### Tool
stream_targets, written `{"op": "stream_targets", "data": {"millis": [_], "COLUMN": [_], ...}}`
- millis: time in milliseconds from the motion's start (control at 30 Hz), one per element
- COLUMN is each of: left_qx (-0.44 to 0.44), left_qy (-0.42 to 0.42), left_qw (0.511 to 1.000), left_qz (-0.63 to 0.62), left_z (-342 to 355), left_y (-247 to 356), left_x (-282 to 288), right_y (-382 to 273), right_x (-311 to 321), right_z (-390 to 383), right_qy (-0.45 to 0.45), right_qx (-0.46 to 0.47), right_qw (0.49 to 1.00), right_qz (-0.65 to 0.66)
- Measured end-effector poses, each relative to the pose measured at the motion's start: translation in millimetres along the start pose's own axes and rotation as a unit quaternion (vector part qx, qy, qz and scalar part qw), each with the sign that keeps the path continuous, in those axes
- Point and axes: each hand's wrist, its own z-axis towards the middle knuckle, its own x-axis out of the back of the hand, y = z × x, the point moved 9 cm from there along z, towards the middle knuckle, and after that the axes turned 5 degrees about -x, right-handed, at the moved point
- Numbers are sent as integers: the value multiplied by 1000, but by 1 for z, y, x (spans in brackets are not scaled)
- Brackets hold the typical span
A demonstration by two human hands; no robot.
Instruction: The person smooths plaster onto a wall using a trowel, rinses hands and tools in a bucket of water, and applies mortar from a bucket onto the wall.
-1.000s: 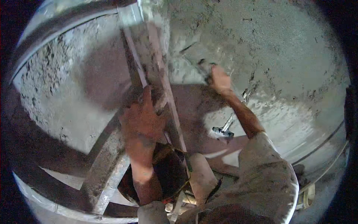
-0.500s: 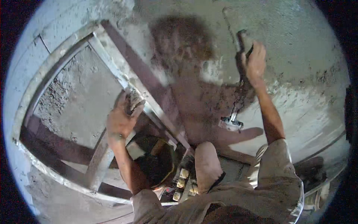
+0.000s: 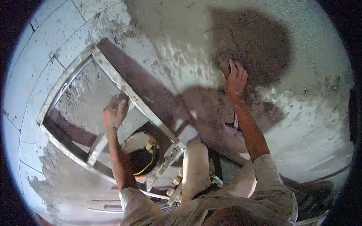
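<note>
On mottled grey plaster [image 3: 177, 56], gripping a dark, half-hidden tool [image 3: 226, 67] with right hand [image 3: 236, 81]; well apart, clasping a dark lump [image 3: 122, 97] in left hand [image 3: 114, 111] beside pale, straight-barred frame [image 3: 151, 116].

From where I stand: wall plaster [image 3: 313, 41] matt grey, fairly smooth up high, rough and patchy lower down. Frame [image 3: 114, 75] pale, metal-looking, dull sheen, smeared with grey crust. Panels [image 3: 41, 90] at left smooth, mortar-spattered. Shirt [image 3: 241, 207] creased matt cloth; trouser leg [image 3: 195, 165] also matt cloth, light-toned.
</note>
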Motion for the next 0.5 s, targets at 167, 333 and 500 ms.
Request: {"op": "stream_targets", "data": {"millis": [167, 333, 500], "left_qx": [-37, 38, 70], "left_qy": [220, -68, -159], "left_qw": [929, 693, 675], "left_qz": [-296, -717, -717], "left_z": [-47, -44, -38], "left_y": [82, 243, 298], "left_x": [-57, -266, -326], "right_y": [24, 4, -1], "right_x": [-14, -19, -6], "right_z": [6, 4, 0], "right_qy": [1, -10, 85], "right_qx": [-22, -41, -10], "right_qw": [1000, 999, 996], "right_qz": [-6, -2, 16]}}
